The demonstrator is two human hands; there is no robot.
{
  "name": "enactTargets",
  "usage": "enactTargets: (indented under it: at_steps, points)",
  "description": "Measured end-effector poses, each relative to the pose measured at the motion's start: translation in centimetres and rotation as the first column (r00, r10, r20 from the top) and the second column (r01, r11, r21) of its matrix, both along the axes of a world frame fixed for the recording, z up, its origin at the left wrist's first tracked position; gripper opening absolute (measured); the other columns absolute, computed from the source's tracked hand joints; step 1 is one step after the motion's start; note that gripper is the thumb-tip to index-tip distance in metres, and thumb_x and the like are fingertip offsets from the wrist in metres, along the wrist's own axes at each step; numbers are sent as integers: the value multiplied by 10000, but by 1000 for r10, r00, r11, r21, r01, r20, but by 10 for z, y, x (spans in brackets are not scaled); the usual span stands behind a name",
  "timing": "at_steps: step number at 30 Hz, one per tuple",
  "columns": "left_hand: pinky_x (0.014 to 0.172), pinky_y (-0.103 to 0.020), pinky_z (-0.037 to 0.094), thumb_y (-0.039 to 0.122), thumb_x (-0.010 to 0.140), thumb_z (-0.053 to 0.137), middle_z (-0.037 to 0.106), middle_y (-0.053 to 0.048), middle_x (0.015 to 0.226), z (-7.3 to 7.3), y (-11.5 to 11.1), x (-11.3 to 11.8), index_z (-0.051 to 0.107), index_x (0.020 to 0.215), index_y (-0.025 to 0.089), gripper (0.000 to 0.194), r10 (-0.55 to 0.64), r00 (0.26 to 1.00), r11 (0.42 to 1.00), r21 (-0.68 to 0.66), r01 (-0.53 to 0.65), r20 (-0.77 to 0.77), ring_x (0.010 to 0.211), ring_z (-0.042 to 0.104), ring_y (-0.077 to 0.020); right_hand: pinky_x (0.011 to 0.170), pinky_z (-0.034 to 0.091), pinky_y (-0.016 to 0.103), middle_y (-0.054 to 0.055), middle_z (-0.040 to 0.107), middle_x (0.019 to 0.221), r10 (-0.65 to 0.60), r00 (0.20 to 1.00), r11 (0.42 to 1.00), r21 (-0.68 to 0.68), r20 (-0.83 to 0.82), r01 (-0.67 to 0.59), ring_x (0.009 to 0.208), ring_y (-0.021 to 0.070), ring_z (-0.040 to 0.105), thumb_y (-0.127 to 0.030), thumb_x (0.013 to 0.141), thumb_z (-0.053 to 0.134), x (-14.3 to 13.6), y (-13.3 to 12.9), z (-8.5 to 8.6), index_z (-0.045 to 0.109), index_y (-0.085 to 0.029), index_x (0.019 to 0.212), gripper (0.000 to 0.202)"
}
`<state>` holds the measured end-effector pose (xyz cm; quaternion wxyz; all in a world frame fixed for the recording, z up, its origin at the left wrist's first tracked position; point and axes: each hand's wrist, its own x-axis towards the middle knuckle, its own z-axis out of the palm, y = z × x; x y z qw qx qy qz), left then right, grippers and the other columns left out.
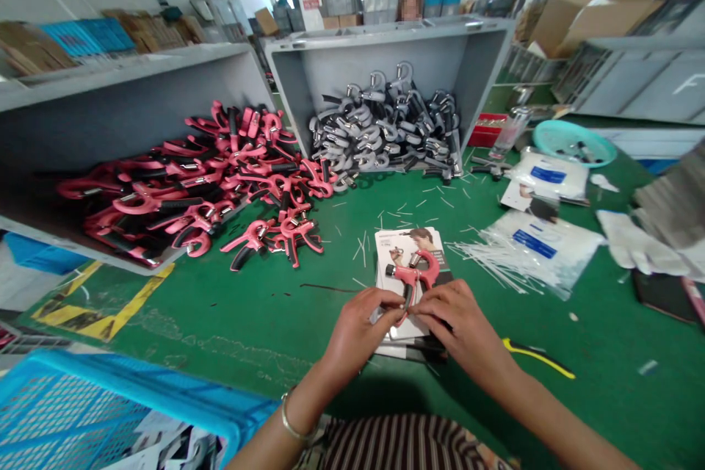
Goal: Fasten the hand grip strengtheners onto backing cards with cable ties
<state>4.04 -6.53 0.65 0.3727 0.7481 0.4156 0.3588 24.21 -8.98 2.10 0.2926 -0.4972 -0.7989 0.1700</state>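
A pink hand grip strengthener (pixel 425 270) with black handle pads lies over a stack of printed cards (pixel 385 253) in front of me. My left hand (pixel 368 319) pinches its lower handle end from the left. From the right, my right hand (pixel 449 314) closes thumb and fingers on the same handle end, the fingertips of both hands nearly meeting. Whether a thin tie is also between the fingers I cannot tell. White cable ties (pixel 493 264) fan out of a clear bag (pixel 556 253) right of the cards.
A grey bin (pixel 258 77) of pink hand grips (pixel 242 161) lies tipped at left, another (pixel 474 81) with grey ones (pixel 380 125) at back. Yellow-handled pliers (pixel 540 360) rest right of my arm. A blue crate (pixel 137 374) stands lower left, a turquoise tray (pixel 551 147) far right.
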Motion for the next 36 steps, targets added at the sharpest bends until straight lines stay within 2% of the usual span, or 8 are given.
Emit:
enactTargets:
  at_steps: [4,7,11,13,22,25,29,36]
  points:
    - [811,-255,470,190,898,635,702,-11,839,1,-3,2,699,870,196,70,-34,997,999,-1,35,71,834,630,-145,829,410,393,51,695,932,-80,995,997,-25,-64,78,893,237,544,-274,951,581,0,-2,-7,659,-232,1080,157]
    - [804,-256,479,181,897,629,694,-21,837,0,-5,2,699,864,189,78,17,995,1000,-8,-17,97,829,629,-149,803,407,396,68,672,958,-115,992,992,-54,44,117,903,252,519,-272,915,631,3,-7,-7,562,-207,1240,338]
    - [808,-263,495,188,886,639,699,-32,884,-3,-6,0,710,926,197,83,63,992,998,-37,-59,113,847,640,-158,758,353,404,72,654,889,-19,949,1000,20,314,14,861,260,485,-177,928,568,6,-15,-3,643,-218,1011,119]
    - [813,-269,495,193,893,628,696,-35,889,-4,-6,1,713,935,200,95,48,993,998,-37,-45,104,858,640,-162,743,346,401,83,640,851,10,934,999,41,356,-27,842,259,481,-155,935,538,5,-16,1,656,-205,920,130]
    - [816,-281,486,203,902,616,672,-42,870,-5,-5,4,705,890,193,91,15,995,1000,-20,-13,100,865,625,-165,787,422,367,47,691,840,60,998,998,11,-30,-59,804,210,553,-244,984,500,2,5,3,671,-222,930,181]
    - [807,-273,480,183,894,621,664,-35,854,-5,-5,5,703,868,190,87,38,993,999,-40,-33,112,850,621,-159,810,427,378,41,696,880,-10,995,999,-45,-99,5,853,221,563,-265,960,559,-2,4,-1,667,-236,946,113]
    - [801,-272,476,182,882,631,662,-29,848,-4,-3,5,705,856,191,79,54,990,996,-71,-45,132,843,619,-159,799,418,390,46,673,865,-101,993,993,-72,-64,96,863,236,555,-288,948,577,-6,1,-3,639,-227,879,111]
    - [766,-251,467,213,868,642,655,-23,837,-1,-1,4,702,838,179,75,91,980,972,-228,-49,178,807,607,-155,790,395,393,69,658,812,-12,987,1000,16,163,9,808,235,528,-270,985,481,2,1,3,610,-197,844,205]
